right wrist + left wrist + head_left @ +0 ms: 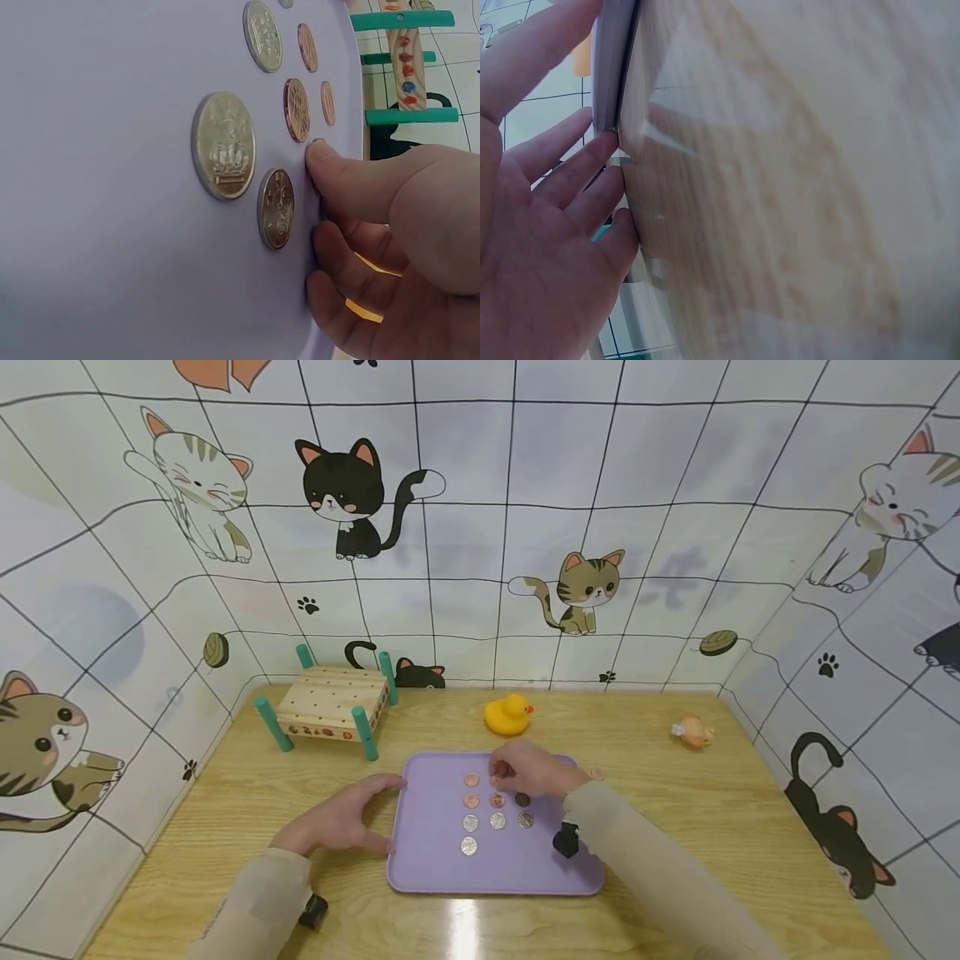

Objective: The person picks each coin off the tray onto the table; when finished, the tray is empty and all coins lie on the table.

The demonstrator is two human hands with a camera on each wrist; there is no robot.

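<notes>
Rows of copper and silver coins [497, 821] lie flat on a lilac tray [427, 877]. My right hand [532, 768] is over the tray's back part, thumb and fingertips together low at a small coin [319, 141] that they mostly hide. Just beside these fingertips lie a dark coin [276, 208] and a copper coin [296, 110]; a larger silver coin [224, 145] is a little farther off. At the tray's left edge my left hand [341, 817] rests with spread fingers, fingertips and thumb against the rim. In the left wrist view its fingers [577, 176] are extended beside the tray's side.
A wooden pegboard stand [333, 697] with teal legs is at the back left. Behind the tray sits a yellow rubber duck [508, 715]. A small pinkish-orange toy [693, 732] lies at the back right. Cat-printed cloth walls [465, 543] enclose the wooden table [225, 802].
</notes>
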